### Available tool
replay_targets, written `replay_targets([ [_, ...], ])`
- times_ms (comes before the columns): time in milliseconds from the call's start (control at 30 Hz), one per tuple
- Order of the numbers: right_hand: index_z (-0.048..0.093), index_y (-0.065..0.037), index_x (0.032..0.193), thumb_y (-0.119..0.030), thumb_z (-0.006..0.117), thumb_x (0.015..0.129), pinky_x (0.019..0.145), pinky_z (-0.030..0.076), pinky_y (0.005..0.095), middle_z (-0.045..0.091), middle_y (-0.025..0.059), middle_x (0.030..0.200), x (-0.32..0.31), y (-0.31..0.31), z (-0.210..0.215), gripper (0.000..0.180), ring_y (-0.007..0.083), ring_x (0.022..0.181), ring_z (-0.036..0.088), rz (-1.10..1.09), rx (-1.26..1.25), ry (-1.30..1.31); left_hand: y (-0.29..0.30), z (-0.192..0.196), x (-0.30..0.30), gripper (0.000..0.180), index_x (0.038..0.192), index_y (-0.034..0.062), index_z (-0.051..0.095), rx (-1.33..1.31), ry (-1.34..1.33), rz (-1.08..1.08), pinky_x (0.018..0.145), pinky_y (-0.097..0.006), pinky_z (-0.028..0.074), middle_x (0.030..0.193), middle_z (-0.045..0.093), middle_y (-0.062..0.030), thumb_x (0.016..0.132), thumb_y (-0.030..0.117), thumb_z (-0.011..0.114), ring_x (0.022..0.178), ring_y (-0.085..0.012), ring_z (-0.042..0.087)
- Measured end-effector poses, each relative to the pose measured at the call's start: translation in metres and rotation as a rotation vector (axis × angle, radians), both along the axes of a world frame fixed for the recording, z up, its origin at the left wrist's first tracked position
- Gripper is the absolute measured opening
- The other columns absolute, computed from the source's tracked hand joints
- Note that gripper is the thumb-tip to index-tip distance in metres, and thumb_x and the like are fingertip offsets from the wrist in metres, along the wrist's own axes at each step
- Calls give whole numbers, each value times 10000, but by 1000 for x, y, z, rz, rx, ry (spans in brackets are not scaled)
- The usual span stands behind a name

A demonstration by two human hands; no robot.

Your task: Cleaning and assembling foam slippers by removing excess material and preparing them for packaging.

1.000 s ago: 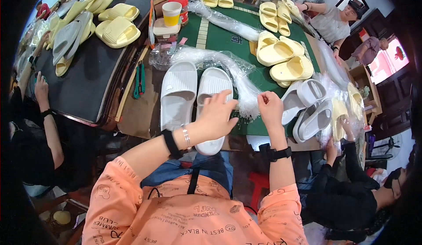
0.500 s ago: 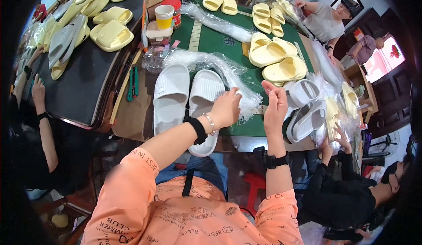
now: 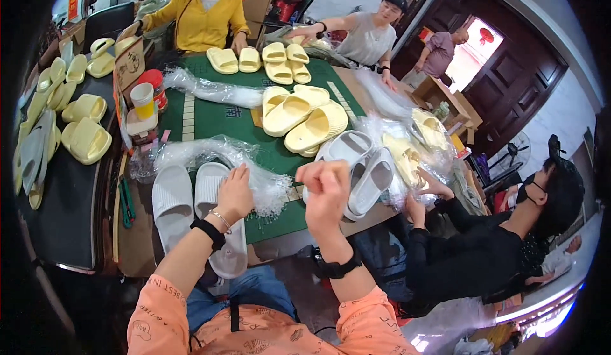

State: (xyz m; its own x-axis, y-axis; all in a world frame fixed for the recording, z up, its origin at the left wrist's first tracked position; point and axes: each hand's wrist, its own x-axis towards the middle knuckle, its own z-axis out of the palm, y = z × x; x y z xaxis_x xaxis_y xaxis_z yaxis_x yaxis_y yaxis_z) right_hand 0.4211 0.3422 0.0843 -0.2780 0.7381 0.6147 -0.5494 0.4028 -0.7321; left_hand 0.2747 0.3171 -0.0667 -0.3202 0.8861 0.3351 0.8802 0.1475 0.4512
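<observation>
Two light grey slippers (image 3: 172,203) lie side by side at the table's near edge, toes pointing away from me. My left hand (image 3: 234,194) is closed over the strap of the right-hand slipper (image 3: 231,253), its thumb hidden. To the right, my right hand (image 3: 326,192) is raised above the table with its fingers curled in. Whatever may be between those fingertips is too small to make out. Between the hands, a bundle of clear plastic strands (image 3: 267,189) with small white ends lies on the green mat (image 3: 261,229).
Yellow slippers (image 3: 318,129) and a grey pair (image 3: 370,180) sit ahead and right. A cup (image 3: 142,100) and red-lidded jar (image 3: 153,84) stand left, near a green cutter (image 3: 126,202). At right, a person in black (image 3: 471,240) handles a bagged slipper; others stand across the table.
My view has swung up and to the right. The left hand has come back from the strand bundle onto the slipper's strap. My right hand's fingers have curled in.
</observation>
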Motion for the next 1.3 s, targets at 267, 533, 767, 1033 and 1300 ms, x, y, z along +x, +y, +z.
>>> replay_targets([
  [267, 307, -107, 715, -118, 386, 830, 411, 276, 256, 255, -31, 499, 68, -76, 90, 140, 83, 430, 239, 195, 75, 757, -8, 6, -2, 436, 1089, -6, 476, 4, -56, -8, 918, -397, 327, 1237, 383, -150, 660, 60, 520, 1125, -306, 371],
  [533, 397, -96, 807, -35, 413, 814, 472, 274, 236, 349, -3, 618, 34, -88, 73, 63, 94, 529, 304, 415, -426, 28, -40, 32, -35, 252, 781, 44, 586, 251, -217, -208, 877, -376, 367, 1037, 500, -182, 633, -74, 420, 1039, -337, 429],
  [767, 503, -26, 837, -1, 400, 789, 461, 263, 179, 372, -19, 614, -65, -65, -72, 117, 40, 513, 306, 896, -703, -686, -95, 17, -129, 193, 762, 25, 619, 125, -363, 249, 692, -384, 450, 755, 594, -184, 718, 39, 431, 756, -328, 575],
  [1033, 516, 19, 923, 57, 377, 724, 536, 342, 202, 484, 25, 740, -127, -94, -150, 246, 93, 605, 422, 851, -768, -759, -92, -8, -149, 197, 785, 36, 614, -30, -361, 343, 704, -400, 448, 775, 584, -194, 744, 142, 454, 778, -352, 562],
  [1300, 515, 11, 826, 86, 337, 682, 604, 400, 242, 524, 57, 763, -172, -107, -194, 241, 130, 659, 477, 468, -585, -655, -82, -11, -146, 322, 858, 65, 611, -312, -239, 331, 788, -412, 424, 934, 583, -173, 781, 277, 382, 877, -347, 548],
])
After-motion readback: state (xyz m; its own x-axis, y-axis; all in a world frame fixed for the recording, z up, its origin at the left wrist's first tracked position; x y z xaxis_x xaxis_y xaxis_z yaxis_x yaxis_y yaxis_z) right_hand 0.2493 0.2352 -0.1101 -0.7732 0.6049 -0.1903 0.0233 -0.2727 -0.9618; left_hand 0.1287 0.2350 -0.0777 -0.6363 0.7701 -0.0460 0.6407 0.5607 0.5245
